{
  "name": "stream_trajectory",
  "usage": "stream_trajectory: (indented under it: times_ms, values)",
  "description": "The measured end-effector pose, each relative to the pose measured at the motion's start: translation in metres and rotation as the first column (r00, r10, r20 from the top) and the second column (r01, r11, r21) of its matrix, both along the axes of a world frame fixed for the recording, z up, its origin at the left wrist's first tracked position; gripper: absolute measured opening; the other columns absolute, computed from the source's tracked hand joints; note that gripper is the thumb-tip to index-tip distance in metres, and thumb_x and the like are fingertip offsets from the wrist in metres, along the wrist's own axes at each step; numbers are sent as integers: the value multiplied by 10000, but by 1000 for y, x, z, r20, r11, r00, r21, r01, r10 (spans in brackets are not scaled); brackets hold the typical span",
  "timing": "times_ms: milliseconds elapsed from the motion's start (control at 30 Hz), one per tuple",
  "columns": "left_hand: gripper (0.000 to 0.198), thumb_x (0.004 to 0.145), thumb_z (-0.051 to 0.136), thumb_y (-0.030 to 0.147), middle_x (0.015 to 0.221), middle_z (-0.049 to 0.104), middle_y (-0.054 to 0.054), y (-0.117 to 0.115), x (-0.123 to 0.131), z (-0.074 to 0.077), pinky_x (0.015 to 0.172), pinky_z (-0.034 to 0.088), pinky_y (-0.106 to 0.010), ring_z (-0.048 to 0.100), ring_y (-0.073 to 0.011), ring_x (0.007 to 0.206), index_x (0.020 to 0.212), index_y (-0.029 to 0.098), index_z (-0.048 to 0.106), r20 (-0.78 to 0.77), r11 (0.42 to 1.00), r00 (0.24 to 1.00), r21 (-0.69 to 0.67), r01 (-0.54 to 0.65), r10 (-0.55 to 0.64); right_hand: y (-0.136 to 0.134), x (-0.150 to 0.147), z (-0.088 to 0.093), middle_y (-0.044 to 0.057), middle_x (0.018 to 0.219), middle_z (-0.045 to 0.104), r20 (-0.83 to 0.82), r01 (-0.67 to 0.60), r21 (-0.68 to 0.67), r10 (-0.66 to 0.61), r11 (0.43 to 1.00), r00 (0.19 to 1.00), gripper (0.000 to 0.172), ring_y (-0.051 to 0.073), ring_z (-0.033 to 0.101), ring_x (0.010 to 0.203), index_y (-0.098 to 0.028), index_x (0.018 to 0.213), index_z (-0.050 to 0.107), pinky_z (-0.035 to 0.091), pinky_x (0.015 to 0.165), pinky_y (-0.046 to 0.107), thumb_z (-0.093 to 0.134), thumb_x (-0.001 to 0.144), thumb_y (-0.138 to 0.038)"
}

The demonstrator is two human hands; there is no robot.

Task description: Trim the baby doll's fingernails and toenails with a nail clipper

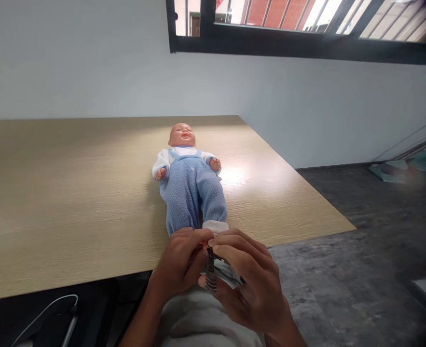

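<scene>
A baby doll (184,178) in blue fleece overalls and a white top lies on its back on the table, its feet toward me at the front edge. My left hand (180,260) is closed around one of the doll's feet, which the fingers mostly hide. A white cuff (215,226) shows just above my fingers. In my right hand (254,277) is a small metal nail clipper (211,275) with a ridged lever, pinched between thumb and fingers. Its upper end touches or nearly touches the foot beside my left fingertips.
The wooden table (71,193) stretches away to the left, its right edge slanting toward me. Below its front edge, a white cable (49,308) lies on a dark surface. Grey floor (328,284) is at the right, and a barred window (288,24) is above.
</scene>
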State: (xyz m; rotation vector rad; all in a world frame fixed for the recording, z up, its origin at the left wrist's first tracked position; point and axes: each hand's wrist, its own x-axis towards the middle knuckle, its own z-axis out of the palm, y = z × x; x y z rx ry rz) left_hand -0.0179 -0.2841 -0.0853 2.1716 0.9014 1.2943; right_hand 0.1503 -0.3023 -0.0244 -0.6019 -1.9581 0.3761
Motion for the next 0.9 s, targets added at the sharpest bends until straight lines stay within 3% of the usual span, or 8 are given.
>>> stream_trajectory:
  times_ms: [133,300,500,733,900]
  values:
    - [158,1050,436,336,793,684,25,0,1,2,688,423,-263,634,-147,694,1085,239,554,3,1000,1000,9,-4,4,0,0,-6,82,949,692,-18,0,24,0,1000,1000,116,205,654,895,-155,1097,592,557,796,355,569,987,-186]
    - [136,1049,450,291,856,720,9,-3,1,6,733,454,-264,669,-142,737,1109,234,558,17,1000,1000,-1,-4,4,-5,6,-17,89,1097,684,-83,61,60,-56,996,995,259,192,668,1029,-164,1186,562,575,900,332,671,991,-295]
    - [151,1037,423,253,890,736,-5,-3,1,8,715,491,-285,695,-153,738,1122,233,546,43,1000,999,16,11,-12,-6,7,-21,95,1148,669,102,31,197,-52,980,993,93,214,616,1112,-163,1095,613,587,914,365,614,1004,-185]
    - [173,1019,402,287,829,728,-20,-4,3,9,655,517,-362,704,-212,700,1092,262,556,65,1000,998,-13,-18,19,-9,1,-22,113,1175,661,90,99,235,-123,967,988,157,230,621,1127,-164,1062,647,630,894,402,616,940,-71]
    - [166,1028,422,288,879,747,-25,-4,3,9,691,542,-330,713,-188,738,1091,243,569,46,1000,999,3,-15,15,-8,4,-22,98,1154,675,90,99,246,-124,964,988,182,220,641,1107,-175,1056,646,634,880,365,638,914,-61]
